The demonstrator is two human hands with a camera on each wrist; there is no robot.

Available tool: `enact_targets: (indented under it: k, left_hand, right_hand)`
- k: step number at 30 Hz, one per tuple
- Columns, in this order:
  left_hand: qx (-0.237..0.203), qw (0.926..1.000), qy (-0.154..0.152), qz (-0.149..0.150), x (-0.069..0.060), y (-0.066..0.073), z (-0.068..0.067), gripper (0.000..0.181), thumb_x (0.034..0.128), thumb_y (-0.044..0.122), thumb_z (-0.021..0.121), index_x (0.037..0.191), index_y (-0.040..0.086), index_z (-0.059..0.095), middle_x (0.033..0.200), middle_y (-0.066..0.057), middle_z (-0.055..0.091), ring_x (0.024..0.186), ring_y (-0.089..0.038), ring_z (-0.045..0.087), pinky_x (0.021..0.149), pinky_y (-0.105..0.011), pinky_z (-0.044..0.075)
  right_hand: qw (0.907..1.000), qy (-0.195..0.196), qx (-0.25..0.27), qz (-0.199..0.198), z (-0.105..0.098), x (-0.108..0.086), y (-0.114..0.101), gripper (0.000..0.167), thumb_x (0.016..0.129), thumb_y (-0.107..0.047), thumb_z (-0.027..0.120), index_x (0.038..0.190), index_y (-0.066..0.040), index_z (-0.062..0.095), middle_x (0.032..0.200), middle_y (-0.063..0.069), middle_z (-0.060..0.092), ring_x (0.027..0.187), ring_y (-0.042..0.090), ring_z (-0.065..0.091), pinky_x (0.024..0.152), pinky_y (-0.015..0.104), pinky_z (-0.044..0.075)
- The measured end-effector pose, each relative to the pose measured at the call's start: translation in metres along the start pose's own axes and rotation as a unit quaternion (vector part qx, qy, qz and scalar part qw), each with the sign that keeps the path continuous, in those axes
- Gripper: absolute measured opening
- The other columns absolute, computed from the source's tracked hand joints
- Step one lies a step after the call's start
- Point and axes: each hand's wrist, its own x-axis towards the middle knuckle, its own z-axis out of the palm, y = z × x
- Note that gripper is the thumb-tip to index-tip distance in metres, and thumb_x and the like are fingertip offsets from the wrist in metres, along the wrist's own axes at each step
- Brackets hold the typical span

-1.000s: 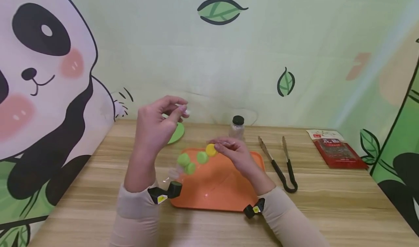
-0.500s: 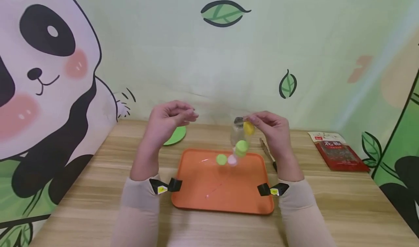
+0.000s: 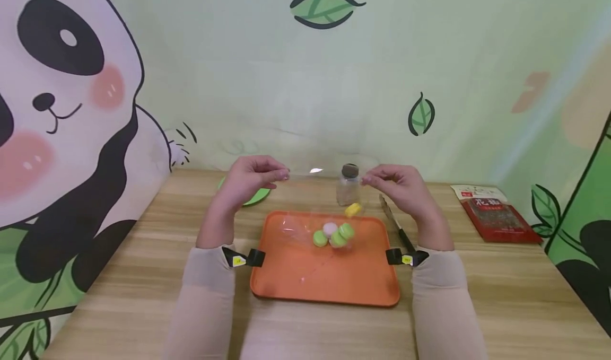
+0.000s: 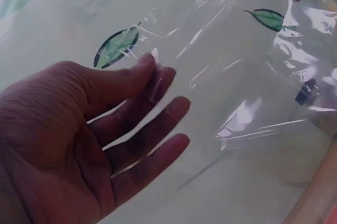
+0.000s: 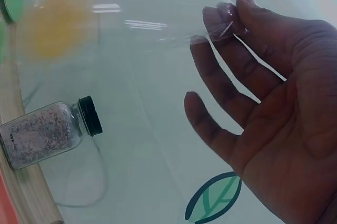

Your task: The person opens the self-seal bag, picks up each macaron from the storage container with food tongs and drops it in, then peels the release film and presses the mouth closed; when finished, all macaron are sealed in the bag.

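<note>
A clear plastic bag [image 4: 239, 121] is stretched between my two hands. My left hand [image 3: 252, 178] pinches its edge between thumb and index finger, the other fingers spread apart. Opposite it, my right hand [image 3: 400, 184] pinches the other side with thumb and fingertips. Low in the bag are several green macarons [image 3: 320, 238], a pale pink one [image 3: 329, 229] and a yellow macaron [image 3: 352, 210] toward the right. They appear over the far part of an orange tray [image 3: 324, 283]; I cannot tell whether the bag's bottom touches it. The right wrist view shows the yellow macaron [image 5: 58, 21] blurred.
Behind the tray stands a black-capped glass jar [image 3: 348, 191] of pinkish grains. Tongs [image 3: 403, 239] lie right of the tray, partly hidden by my right arm. A red spice packet [image 3: 497, 219] lies far right. A green plate [image 3: 256, 196] sits behind my left hand.
My right hand has moved up and right, pulling the bag wide across. The macarons have swung right and settled lower. The left hand has shifted slightly right and down.
</note>
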Motion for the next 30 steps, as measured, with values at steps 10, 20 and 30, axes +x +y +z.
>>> enact_targets:
  k: [10,20,30]
  left_hand:
    - [0.011,0.9965,-0.041,0.071,-0.004,0.004,-0.003,0.024,0.0936,0.019,0.074,0.115,0.009,0.072,0.106,-0.008,0.076,0.101,-0.024,0.072,0.08,-0.035,0.057]
    - [-0.012,0.9934,-0.058,0.099,0.0,-0.007,0.002,0.02,0.0952,0.005,0.068,0.114,0.003,0.074,0.106,-0.012,0.075,0.096,-0.024,0.073,0.081,-0.04,0.058]
    - [0.018,0.9883,-0.11,0.104,-0.005,-0.005,-0.008,0.029,0.0888,-0.006,0.067,0.115,0.004,0.074,0.115,-0.01,0.073,0.103,-0.026,0.068,0.083,-0.039,0.057]
  right_hand:
    - [0.9986,0.007,0.013,-0.052,0.007,0.004,0.0,0.014,0.096,-0.003,0.067,0.107,0.001,0.074,0.097,0.017,0.074,0.089,0.024,0.072,0.085,0.023,0.054]
    - [0.9975,-0.003,0.033,-0.062,0.006,0.002,0.003,0.018,0.094,0.003,0.067,0.111,0.001,0.072,0.094,0.019,0.074,0.083,0.013,0.072,0.078,0.023,0.056]
    - [0.9932,-0.025,0.033,-0.109,0.006,0.003,0.01,0.026,0.094,0.015,0.053,0.102,0.002,0.074,0.1,0.017,0.073,0.078,0.011,0.064,0.069,0.022,0.05]
